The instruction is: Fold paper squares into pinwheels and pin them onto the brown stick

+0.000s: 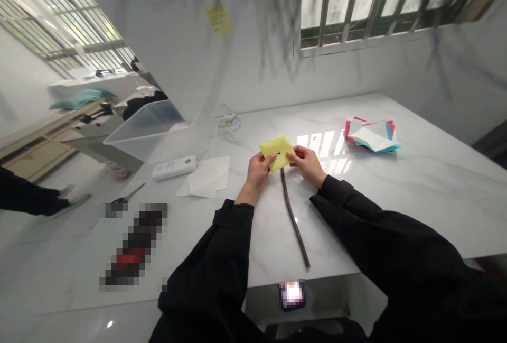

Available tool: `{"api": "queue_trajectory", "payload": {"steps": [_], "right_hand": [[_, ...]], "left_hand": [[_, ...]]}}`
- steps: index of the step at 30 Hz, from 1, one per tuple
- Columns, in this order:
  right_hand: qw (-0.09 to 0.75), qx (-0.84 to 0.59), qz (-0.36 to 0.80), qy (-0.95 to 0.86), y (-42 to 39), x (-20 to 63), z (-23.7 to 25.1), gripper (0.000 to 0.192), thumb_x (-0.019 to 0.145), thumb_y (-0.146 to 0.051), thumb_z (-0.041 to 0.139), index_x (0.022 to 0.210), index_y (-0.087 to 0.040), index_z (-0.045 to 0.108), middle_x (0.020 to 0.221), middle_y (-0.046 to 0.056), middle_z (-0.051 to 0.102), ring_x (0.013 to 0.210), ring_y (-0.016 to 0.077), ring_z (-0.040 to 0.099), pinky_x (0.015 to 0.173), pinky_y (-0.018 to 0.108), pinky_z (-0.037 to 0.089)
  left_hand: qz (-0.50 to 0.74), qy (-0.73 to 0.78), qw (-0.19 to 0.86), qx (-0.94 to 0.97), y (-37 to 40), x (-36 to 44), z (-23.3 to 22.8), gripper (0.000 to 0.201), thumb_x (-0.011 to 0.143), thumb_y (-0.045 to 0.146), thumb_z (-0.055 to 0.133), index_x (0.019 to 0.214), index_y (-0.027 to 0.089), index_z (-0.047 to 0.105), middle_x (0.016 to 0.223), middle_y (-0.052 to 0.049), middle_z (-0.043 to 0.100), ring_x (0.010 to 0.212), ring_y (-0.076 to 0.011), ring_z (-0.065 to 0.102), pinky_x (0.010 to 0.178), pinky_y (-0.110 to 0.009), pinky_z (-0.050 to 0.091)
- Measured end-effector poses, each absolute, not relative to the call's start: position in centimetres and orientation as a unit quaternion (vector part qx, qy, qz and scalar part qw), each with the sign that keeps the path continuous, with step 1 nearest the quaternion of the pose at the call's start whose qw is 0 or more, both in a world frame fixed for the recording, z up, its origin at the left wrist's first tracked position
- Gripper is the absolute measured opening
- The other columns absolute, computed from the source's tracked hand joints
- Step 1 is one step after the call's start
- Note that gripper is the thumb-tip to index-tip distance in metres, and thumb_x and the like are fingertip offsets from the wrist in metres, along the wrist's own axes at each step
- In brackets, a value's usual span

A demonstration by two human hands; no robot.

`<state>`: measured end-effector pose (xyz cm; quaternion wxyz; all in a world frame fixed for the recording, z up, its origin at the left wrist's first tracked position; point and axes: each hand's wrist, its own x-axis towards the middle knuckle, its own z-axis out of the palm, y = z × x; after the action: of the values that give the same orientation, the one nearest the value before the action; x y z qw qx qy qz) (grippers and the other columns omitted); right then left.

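Both hands, left hand [259, 169] and right hand [307, 163], are pinching a yellow paper [277, 151] atop a brown stick [295, 221], which is pointing away, slanting near-right.

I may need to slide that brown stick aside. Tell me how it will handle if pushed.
The brown stick is thin and long, so it is probably light and should slide easily on the glossy table. It looks roundish, so it may roll. Its top lies under the yellow paper held by both hands, which could drag.
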<state>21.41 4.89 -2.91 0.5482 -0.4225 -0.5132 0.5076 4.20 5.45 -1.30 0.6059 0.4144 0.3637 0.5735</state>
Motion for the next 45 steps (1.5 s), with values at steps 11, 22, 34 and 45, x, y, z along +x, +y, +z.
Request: {"api": "queue_trajectory", "payload": {"steps": [11, 22, 34, 45], "right_hand": [[0.538, -0.423, 0.086, -0.725, 3.4, 21.2, -0.9, 0.011, 0.093, -0.031, 0.074, 0.102, -0.024, 0.071, 0.094, 0.005, 0.072, 0.096, 0.0254, 0.063, 0.09, 0.042, 0.053], [0.522, -0.434, 0.133, -0.722, 3.6, 21.5, -1.2, 0.006, 0.093, -0.025, 0.071, 0.095, -0.021, 0.074, 0.086, 0.003, 0.068, 0.077, 0.0172, 0.063, 0.075, 0.031, 0.052], [0.505, -0.459, 0.232, -0.693, 4.2, 21.5, -2.0, 0.011, 0.089, -0.031, 0.072, 0.088, -0.021, 0.077, 0.078, 0.002, 0.074, 0.068, 0.0159, 0.064, 0.069, 0.03, 0.053], [0.404, -0.566, 0.124, -0.708, 6.2, 26.3, -2.4, 0.01, 0.086, -0.02, 0.067, 0.089, -0.021, 0.077, 0.082, 0.002, 0.076, 0.073, 0.0175, 0.066, 0.075, 0.031, 0.051]], "left_hand": [[0.574, 0.381, 0.546, 0.477, 5.9, 4.6, -2.1, 0.046, 0.066, 0.04, 0.092, 0.102, 0.014, 0.079, 0.104, -0.011, 0.081, 0.093, -0.0262, 0.076, 0.089, -0.039, 0.059], [0.552, 0.371, 0.556, 0.499, 5.7, 4.8, -2.0, 0.045, 0.069, 0.043, 0.091, 0.101, 0.013, 0.08, 0.101, -0.011, 0.081, 0.088, -0.0246, 0.075, 0.085, -0.036, 0.057], [0.55, 0.398, 0.509, 0.529, 5.6, 4.7, -1.9, 0.041, 0.071, 0.04, 0.088, 0.101, 0.013, 0.079, 0.1, -0.011, 0.081, 0.084, -0.0235, 0.075, 0.08, -0.034, 0.057], [0.604, 0.456, 0.443, 0.481, 6.6, 3.8, -2.0, 0.035, 0.073, 0.042, 0.079, 0.094, 0.015, 0.073, 0.091, -0.008, 0.078, 0.082, -0.0211, 0.071, 0.072, -0.029, 0.054]]}}
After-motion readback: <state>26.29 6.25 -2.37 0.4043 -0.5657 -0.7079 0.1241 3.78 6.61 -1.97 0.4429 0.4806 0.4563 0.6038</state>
